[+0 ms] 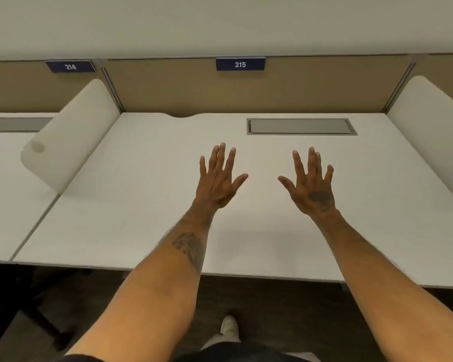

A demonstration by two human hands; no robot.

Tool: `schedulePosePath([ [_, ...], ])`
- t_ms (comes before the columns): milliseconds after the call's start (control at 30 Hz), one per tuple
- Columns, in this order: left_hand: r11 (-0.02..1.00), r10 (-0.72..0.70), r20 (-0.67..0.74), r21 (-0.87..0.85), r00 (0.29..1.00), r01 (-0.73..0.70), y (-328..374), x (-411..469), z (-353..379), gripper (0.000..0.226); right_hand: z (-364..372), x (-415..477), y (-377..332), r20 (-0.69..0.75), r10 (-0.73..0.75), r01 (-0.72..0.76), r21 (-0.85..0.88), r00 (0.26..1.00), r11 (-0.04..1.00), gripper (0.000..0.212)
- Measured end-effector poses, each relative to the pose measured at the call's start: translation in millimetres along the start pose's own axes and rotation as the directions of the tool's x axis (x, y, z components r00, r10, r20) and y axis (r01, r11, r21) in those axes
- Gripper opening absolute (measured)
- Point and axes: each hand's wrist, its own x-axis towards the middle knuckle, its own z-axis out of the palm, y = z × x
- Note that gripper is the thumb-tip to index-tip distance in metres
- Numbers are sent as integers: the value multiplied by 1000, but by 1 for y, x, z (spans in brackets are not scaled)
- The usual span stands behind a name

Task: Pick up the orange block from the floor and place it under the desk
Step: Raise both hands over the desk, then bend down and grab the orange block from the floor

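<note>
Left hand (217, 178), right hand (311, 184) splayed, empty, mid-frame over desk (141, 205); orange block unseen, nearer hand unknown.

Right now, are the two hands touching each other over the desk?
Apart. The head view shows bare white desk between the left hand and the right hand, thumbs not meeting.

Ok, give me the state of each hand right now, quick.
Left hand: open, fingers spread, holding nothing, over the desk.
Right hand: open, fingers spread, holding nothing, over the same desk.
</note>
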Motion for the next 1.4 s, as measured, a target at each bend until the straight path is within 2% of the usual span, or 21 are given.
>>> schedulePosePath([
  [67, 999, -17, -8, 31, 1000, 18, 9, -13, -6, 78, -8, -10, 2, 18, -1, 1, -1, 1000, 1000, 86],
  [467, 978, -171, -39, 111, 984, 175, 85, -149, -20, 79, -46, -107, 39, 18, -222, 221, 38, 975, 975, 86],
  [733, 925, -349, -17, 154, 937, 347, 96, -275, -33, 82, -31, -190, -1, 88, -405, 394, 119, 910, 911, 84],
  [900, 863, -477, -42, 170, 878, 476, 79, -365, -47, 82, -20, -245, -59, 156, -535, 510, 173, 830, 843, 86],
  [1100, 730, -660, -78, 169, 747, 662, 61, -488, -67, 80, -12, -327, -137, 211, -662, 632, 199, 719, 749, 82],
  [1300, 618, -767, -101, 148, 634, 772, 49, -614, -80, 79, -7, -426, -210, 268, -764, 715, 270, 587, 645, 82],
  [1400, 594, -788, -109, 127, 606, 795, 42, -672, -84, 78, -5, -476, -236, 291, -783, 726, 296, 550, 620, 82],
])
